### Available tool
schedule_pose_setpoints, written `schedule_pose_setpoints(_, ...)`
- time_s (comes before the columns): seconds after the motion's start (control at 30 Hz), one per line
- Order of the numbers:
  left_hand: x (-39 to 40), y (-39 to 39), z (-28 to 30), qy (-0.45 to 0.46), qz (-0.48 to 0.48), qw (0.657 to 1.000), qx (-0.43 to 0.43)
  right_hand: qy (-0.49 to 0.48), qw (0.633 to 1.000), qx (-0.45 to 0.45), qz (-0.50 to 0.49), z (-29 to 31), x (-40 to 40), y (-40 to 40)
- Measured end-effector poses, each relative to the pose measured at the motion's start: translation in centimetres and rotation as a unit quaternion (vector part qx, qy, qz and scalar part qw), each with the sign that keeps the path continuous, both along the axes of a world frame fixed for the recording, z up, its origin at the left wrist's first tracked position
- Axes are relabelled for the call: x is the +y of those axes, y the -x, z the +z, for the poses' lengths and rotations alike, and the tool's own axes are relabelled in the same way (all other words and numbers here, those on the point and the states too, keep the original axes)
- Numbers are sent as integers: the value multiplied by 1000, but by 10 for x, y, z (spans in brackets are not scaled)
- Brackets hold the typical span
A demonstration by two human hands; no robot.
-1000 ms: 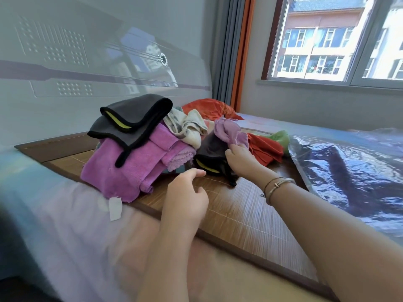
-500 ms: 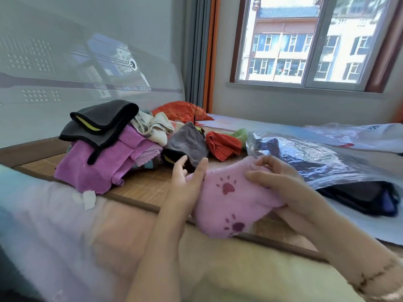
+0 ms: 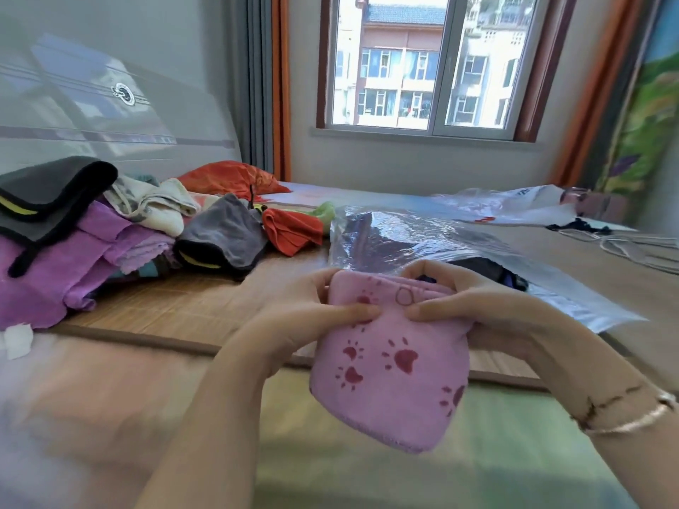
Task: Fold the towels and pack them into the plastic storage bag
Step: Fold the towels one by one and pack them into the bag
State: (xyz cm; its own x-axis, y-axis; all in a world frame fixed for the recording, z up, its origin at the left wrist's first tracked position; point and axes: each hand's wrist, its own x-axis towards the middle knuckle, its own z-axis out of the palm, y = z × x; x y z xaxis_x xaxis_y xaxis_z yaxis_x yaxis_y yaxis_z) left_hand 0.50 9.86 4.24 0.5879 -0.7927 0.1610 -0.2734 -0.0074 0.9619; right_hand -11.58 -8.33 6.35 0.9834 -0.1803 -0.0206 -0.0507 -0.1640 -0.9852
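Observation:
A small pink towel (image 3: 393, 365) with dark red paw prints hangs in front of me, held up off the bed. My left hand (image 3: 312, 310) pinches its top edge on the left and my right hand (image 3: 474, 306) pinches the same edge on the right, thumbs facing me. Just behind lies the clear plastic storage bag (image 3: 422, 240) with dark folded cloth inside near its mouth. A heap of loose towels (image 3: 92, 233) in purple, black, grey, cream and orange sits at the left.
Everything rests on a bamboo mat (image 3: 191, 299) spread over the bed. A second white plastic bag (image 3: 514, 207) and some pale cords (image 3: 624, 247) lie at the far right. An orange pillow (image 3: 227, 178) sits by the wall under the window.
My right hand pulled the pink towel out of the heap and both hands raised it toward me. The view has swung right, from the heap to the bag.

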Motion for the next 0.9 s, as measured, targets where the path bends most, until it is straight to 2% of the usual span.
schedule_pose_setpoints(0.1, -23, 9, -4, 35, 56, 998, -9, -81, 996, -7, 24, -16, -18, 13)
schedule_pose_setpoints(0.2, -47, 16, -9, 49, 129, 985, -107, -211, 974, -14, 79, -40, -35, 25)
schedule_pose_setpoints(0.3, -68, 19, -18, 73, 182, 965, -174, -196, 980, -5, -39, -53, -55, 26)
schedule_pose_setpoints(0.37, -79, 19, -25, 67, 203, 948, -237, -128, 981, -2, -144, -52, -62, 24)
schedule_pose_setpoints(0.47, -91, 18, -30, -22, 250, 897, -364, 35, 961, 3, -274, -44, -72, 16)
schedule_pose_setpoints(0.6, -95, 10, -29, -150, 202, 885, -391, 216, 926, 61, -304, -36, -81, -4)
schedule_pose_setpoints(0.63, -97, 6, -29, -154, 201, 880, -401, 273, 907, 76, -311, -36, -85, -11)
schedule_pose_setpoints(0.7, -99, -1, -26, -96, 202, 890, -396, 411, 847, 75, -328, -38, -89, -26)
schedule_pose_setpoints(0.8, -101, -7, -16, -29, 189, 916, -352, 599, 722, 44, -342, -43, -87, -54)
schedule_pose_setpoints(0.83, -101, -9, -13, -26, 189, 917, -350, 629, 697, 35, -342, -44, -84, -64)
schedule_pose_setpoints(0.9, -100, -12, -10, -23, 192, 916, -352, 642, 682, 7, -350, -46, -79, -88)
